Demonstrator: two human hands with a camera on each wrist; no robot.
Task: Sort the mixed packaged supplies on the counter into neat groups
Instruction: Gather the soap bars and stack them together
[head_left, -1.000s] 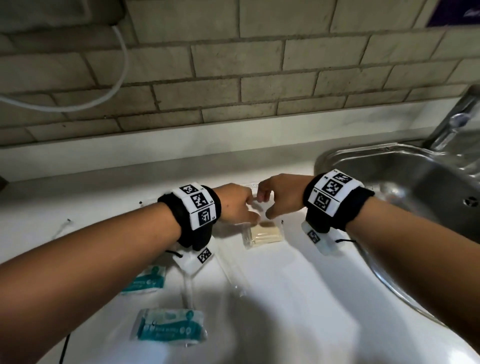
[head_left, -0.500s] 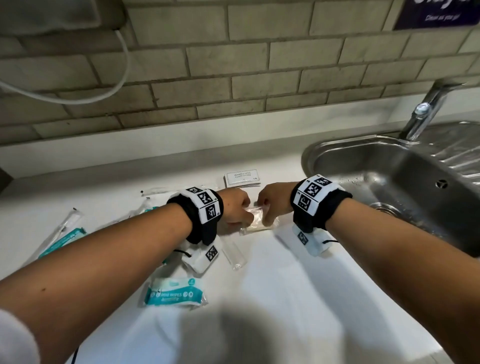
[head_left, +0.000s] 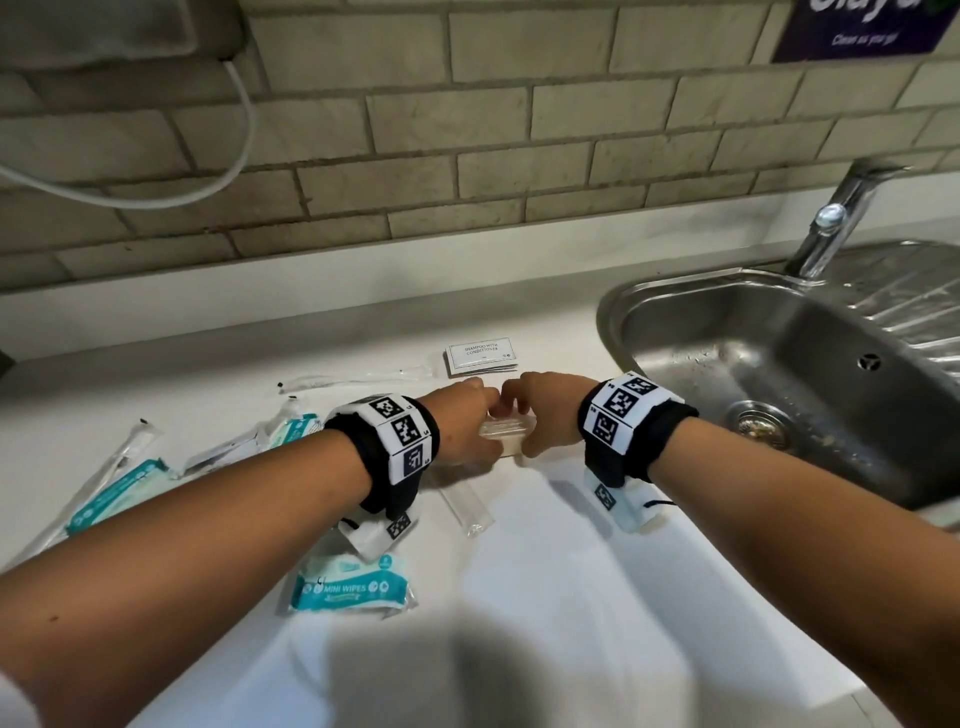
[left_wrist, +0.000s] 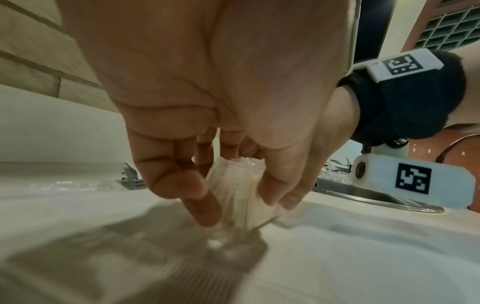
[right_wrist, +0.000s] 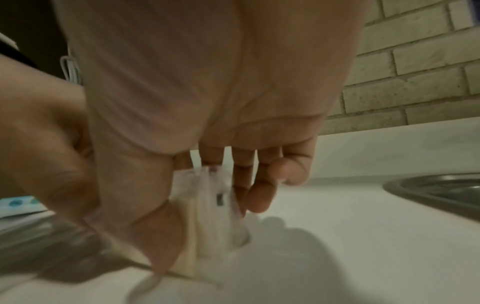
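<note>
A small clear packet of pale sticks (head_left: 508, 435) stands on edge on the white counter (head_left: 545, 597), pinched from both sides. My left hand (head_left: 465, 422) grips its left side, my right hand (head_left: 540, 410) its right side. The left wrist view shows the packet (left_wrist: 235, 193) between thumb and fingers (left_wrist: 189, 185). In the right wrist view the packet (right_wrist: 210, 207) sits between my thumb and curled fingers (right_wrist: 257, 195). White shampoo sachets (head_left: 482, 356) lie just behind the hands. A teal mini wipes pack (head_left: 353, 587) lies near my left forearm.
More teal wipe packs (head_left: 119, 488) and clear wrapped sticks (head_left: 358, 382) lie scattered at the left. A clear sleeve (head_left: 465, 506) lies under my left wrist. A steel sink (head_left: 779, 374) with a tap (head_left: 831, 218) is at the right; a brick wall stands behind.
The packet lay flat under my fingers a second ago; both hands have since tipped it up on edge and shifted it slightly toward the sachets. The head view has risen.
</note>
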